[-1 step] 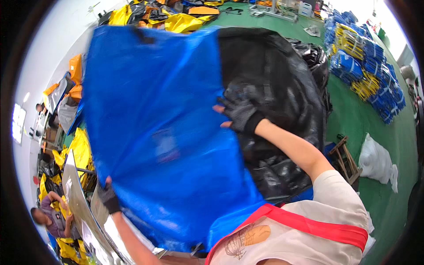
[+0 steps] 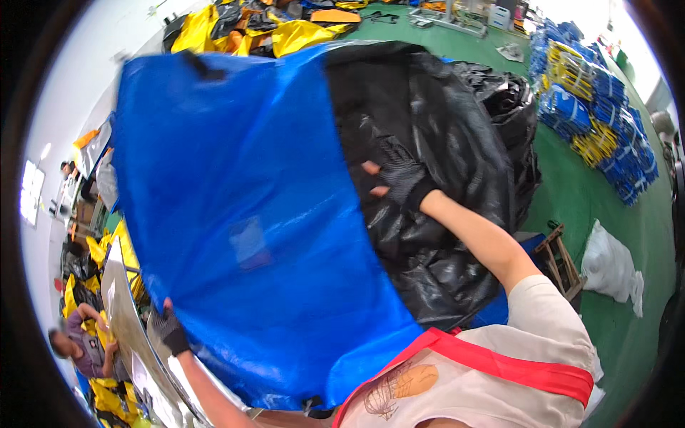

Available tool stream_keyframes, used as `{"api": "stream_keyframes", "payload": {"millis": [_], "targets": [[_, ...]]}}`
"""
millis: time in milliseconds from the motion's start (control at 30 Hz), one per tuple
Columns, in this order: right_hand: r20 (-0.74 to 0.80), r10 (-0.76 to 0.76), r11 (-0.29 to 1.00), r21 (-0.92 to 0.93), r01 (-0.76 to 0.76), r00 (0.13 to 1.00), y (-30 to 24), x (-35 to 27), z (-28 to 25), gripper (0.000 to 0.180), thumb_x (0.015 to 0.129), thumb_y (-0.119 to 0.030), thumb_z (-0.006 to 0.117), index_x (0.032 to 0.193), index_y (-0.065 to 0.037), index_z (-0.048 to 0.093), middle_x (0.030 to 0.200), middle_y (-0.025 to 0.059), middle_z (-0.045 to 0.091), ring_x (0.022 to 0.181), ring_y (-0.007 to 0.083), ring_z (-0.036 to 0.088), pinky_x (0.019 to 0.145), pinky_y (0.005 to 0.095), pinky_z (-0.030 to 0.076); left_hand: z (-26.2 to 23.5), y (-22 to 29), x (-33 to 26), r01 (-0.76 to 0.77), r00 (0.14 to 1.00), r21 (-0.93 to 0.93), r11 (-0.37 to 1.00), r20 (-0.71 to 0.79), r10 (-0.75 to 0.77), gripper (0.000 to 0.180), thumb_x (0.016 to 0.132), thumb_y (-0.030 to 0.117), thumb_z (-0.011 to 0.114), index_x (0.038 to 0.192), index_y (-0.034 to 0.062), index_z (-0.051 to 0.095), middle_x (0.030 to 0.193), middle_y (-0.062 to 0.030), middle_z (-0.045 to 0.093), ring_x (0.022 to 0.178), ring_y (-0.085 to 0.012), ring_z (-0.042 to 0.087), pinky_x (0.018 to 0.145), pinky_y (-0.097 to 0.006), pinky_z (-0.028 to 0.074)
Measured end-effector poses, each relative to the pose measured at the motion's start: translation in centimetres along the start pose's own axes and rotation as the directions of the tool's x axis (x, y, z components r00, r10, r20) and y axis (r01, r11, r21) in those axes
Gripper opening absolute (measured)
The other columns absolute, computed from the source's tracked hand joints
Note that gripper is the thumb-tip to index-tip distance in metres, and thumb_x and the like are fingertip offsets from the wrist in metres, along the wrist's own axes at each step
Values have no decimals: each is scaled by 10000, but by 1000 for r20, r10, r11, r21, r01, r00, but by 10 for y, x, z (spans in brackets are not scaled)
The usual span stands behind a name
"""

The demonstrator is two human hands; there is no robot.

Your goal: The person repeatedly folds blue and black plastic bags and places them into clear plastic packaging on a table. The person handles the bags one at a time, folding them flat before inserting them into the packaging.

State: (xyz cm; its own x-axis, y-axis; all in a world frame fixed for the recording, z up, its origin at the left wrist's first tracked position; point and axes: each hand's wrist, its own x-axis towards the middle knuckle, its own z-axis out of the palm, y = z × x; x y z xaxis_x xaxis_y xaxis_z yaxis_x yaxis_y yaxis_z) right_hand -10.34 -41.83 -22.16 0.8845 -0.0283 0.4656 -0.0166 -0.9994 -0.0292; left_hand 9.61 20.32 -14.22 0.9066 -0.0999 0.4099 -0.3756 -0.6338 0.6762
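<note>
Left hand at blue sheet edge, can't tell if gripping | right hand spread over black sheet

White sack seen on green floor, wooden frame set just left of it. Strapped blue and yellow bundles stacked beyond the sack; yellow sheets heaped farther off, well left of it.
</note>
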Motion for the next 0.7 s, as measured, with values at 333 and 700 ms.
{"api": "stream_keyframes", "payload": {"millis": [333, 700], "targets": [[-121, -107, 992, -84, 97, 987, -26, 177, 0, 511, 785, -379, 618, 1168, -45, 561, 1160, 191, 565, 1128, 353, 501, 983, 485, 360, 38, -55, -147, 144, 988, 627, 766, -139, -72, 821, 841, 534, 569, 1397, -17, 320, 1381, -260, 393, 1299, -409, 350, 1087, -453, 272], [-497, -498, 801, 49, 597, 710, -54, 175, -89, 315, 824, -164, 619, 1117, -48, 605, 1000, 121, 650, 857, 313, 628, 742, 401, 493, 336, 178, -115, -687, 532, -56, 725, 641, 553, 915, 614, 732, 591, 1354, 207, 472, 1479, -128, 303, 1393, -415, 126, 1043, -700, 31]]}}
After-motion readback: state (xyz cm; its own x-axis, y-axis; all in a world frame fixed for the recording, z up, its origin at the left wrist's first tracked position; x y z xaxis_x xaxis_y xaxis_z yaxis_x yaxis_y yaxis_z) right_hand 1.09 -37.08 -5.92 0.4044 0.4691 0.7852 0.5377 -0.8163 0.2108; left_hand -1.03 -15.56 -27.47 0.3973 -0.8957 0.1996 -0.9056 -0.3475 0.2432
